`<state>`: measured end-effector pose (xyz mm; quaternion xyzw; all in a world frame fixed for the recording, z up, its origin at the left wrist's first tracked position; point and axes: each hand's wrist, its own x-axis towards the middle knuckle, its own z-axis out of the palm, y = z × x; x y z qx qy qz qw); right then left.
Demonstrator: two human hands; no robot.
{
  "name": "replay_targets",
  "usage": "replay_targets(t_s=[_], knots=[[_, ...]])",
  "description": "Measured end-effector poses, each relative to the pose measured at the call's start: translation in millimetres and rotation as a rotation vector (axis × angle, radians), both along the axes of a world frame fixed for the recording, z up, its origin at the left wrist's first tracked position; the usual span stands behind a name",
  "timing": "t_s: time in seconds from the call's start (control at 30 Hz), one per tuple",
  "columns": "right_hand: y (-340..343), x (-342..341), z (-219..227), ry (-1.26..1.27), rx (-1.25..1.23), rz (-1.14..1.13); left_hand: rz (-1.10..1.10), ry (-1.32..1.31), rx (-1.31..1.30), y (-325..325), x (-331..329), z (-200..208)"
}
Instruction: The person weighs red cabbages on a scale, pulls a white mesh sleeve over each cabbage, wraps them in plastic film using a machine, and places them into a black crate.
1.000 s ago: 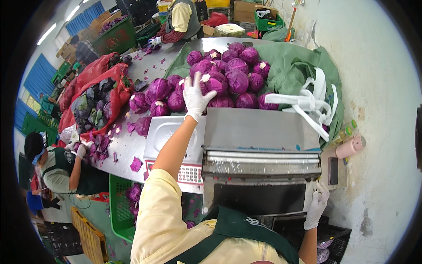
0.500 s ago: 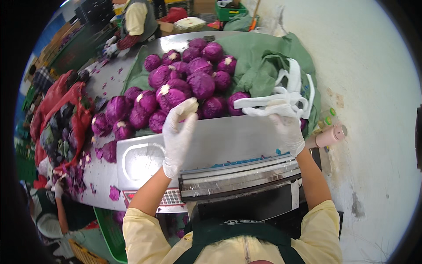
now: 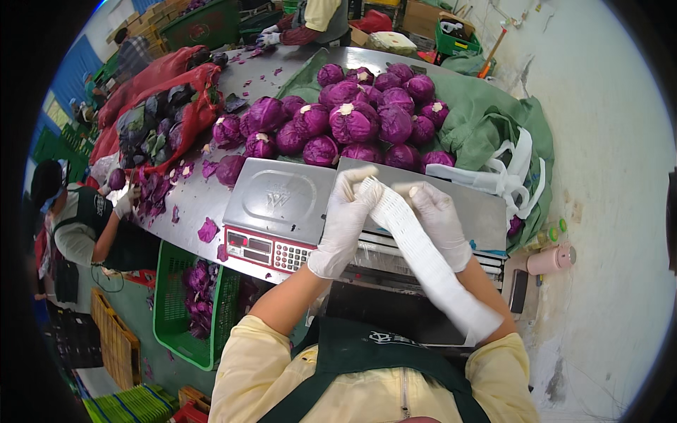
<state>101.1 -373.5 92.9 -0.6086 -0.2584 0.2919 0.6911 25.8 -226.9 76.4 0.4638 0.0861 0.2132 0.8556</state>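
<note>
Gloved in white, my left hand (image 3: 340, 233) is closed around the upper end of a white mesh sleeve (image 3: 416, 243). The sleeve slants down to the right across my right forearm, and its lower end is blurred. Beside its upper part is my right hand (image 3: 443, 220), also gloved, with fingers bent towards the sleeve's tip. Motion smears those fingers, so their grip is unclear. Both hands are above a metal-topped wrapping machine (image 3: 465, 204). Beyond them lies a pile of purple cabbages (image 3: 352, 121). More white mesh sleeves (image 3: 511, 176) rest at the pile's right, on green netting (image 3: 486, 130).
A scale (image 3: 275, 204) stands left of the machine. Below the table is a green crate (image 3: 176, 310) holding purple leaves. Red net sacks (image 3: 190, 141) lie at left, near a co-worker (image 3: 92, 218). A pink bottle (image 3: 550, 259) stands by the right wall.
My right hand has come from the bundle of sleeves towards my left hand. One mesh sleeve is now in my left hand, which was empty. The view has shifted left.
</note>
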Motion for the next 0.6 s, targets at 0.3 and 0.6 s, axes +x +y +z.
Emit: replay_targets(t_s=[0.3, 0.6], knots=[[36, -9, -36, 0.003, 0.113, -0.077, 0.281, -0.090, 0.219, -1, -11, -26], [72, 99, -37, -0.101, -0.433, -0.027, -0.072, 0.294, 0.335, 108, 18, -80]])
